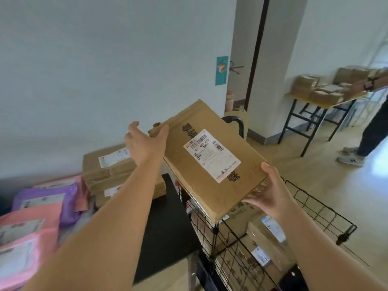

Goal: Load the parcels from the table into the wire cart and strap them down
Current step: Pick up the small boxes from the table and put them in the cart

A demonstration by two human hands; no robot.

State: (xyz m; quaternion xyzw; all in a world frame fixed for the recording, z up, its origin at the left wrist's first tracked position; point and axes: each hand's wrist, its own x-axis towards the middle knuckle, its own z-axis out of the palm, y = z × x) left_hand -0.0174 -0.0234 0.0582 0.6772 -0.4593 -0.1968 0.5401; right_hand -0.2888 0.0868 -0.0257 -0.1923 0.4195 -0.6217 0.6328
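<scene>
I hold a flat brown cardboard parcel (212, 143) with a white shipping label, tilted, above the black wire cart (315, 208). My left hand (144, 141) grips its far left corner, thumb on top. My right hand (268, 192) grips its near right corner, fingers underneath. Inside the cart lie several cardboard parcels (266, 238). On the black table (165, 223) at the left sit two stacked brown boxes (109, 171) and pink (25, 238) and purple (44, 198) mailer bags.
Another person (375, 131) stands at the far right, reaching over a second table (315, 101) stacked with brown parcels. A white wall lies ahead, with a dark doorway (256, 51) beyond the cart's black handle (235, 120). The floor is light wood.
</scene>
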